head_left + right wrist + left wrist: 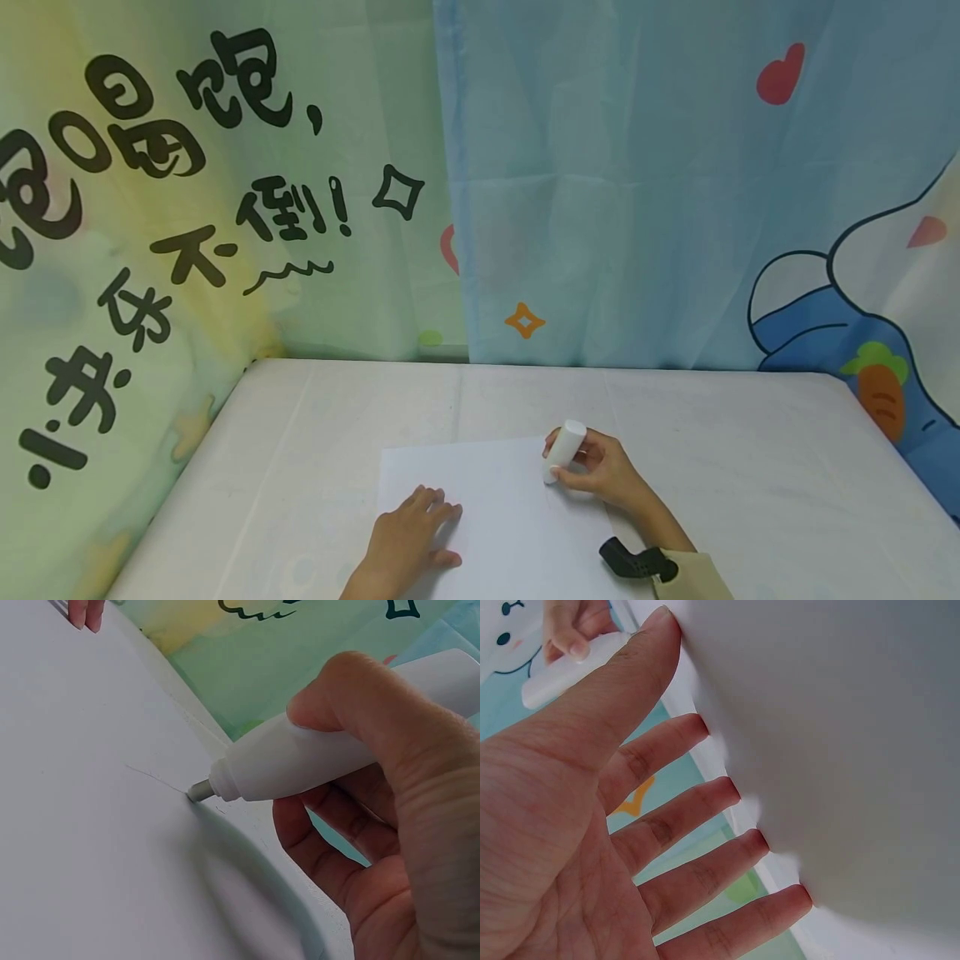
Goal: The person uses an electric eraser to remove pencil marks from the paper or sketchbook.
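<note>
A white sheet of paper point(510, 533) lies on the white table. The right hand point(600, 471) grips a thick white pen-shaped tool point(564, 452) near the sheet's upper right corner. In the right wrist view the tool point(300, 754) has a short grey tip touching the paper point(90, 825) at the end of a thin dark line point(154, 778), with thumb and fingers curled round its body. The left hand point(408, 533) rests on the left part of the sheet, fingers spread; in the left wrist view its fingertips point(802, 895) press on the paper point(840, 765).
The white table point(300, 417) extends around the sheet. Behind it hang a green curtain point(375, 317) with black lettering and a blue curtain point(637, 275) with cartoon prints. A black strap-like device point(637, 560) sits at the right wrist beside a beige sleeve point(690, 575).
</note>
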Demonstrator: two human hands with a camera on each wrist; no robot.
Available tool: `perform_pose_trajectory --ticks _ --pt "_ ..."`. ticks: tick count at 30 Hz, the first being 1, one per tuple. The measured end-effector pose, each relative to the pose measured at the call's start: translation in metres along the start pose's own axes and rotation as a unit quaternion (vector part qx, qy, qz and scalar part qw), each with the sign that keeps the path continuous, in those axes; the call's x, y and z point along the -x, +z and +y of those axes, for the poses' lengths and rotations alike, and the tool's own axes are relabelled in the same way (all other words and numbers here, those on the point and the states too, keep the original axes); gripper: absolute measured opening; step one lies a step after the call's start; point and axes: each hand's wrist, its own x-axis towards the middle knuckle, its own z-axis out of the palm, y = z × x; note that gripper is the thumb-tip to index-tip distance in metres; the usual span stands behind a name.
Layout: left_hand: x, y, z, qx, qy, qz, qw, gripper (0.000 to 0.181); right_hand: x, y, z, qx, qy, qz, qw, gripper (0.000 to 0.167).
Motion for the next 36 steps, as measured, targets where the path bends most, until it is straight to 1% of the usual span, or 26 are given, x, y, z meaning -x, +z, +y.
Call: perform_pose_trajectory --ticks 7,13,21,29,36 --pt "0.0006 0.0005 0.0001 0.002 0.002 0.004 1.0 0.057 0.0002 -0.0001 -0.0007 0.0 0.004 -0.001 1.0 0.037" --pt "0.001 0.001 -0.0001 -0.007 0.009 0.012 0.9999 0.057 -0.0002 -0.0001 -0.0014 -0.007 0.006 0.002 1.0 0.037" --pt "0.0013 0.0004 -0.0002 -0.001 0.007 0.009 0.9999 0.056 -0.0007 0.0009 -0.0034 -0.008 0.006 -0.002 0.9999 0.037" --pt "0.0008 -0.0004 -0.0002 0.004 0.004 0.005 1.0 0.056 -0.0002 0.0016 -0.004 0.003 0.022 0.005 0.9997 0.037" --pt "0.0009 0.0005 -0.0006 0.007 0.005 0.006 0.9999 0.056 -0.0006 0.0014 -0.0021 0.003 0.012 0.004 0.9999 0.037"
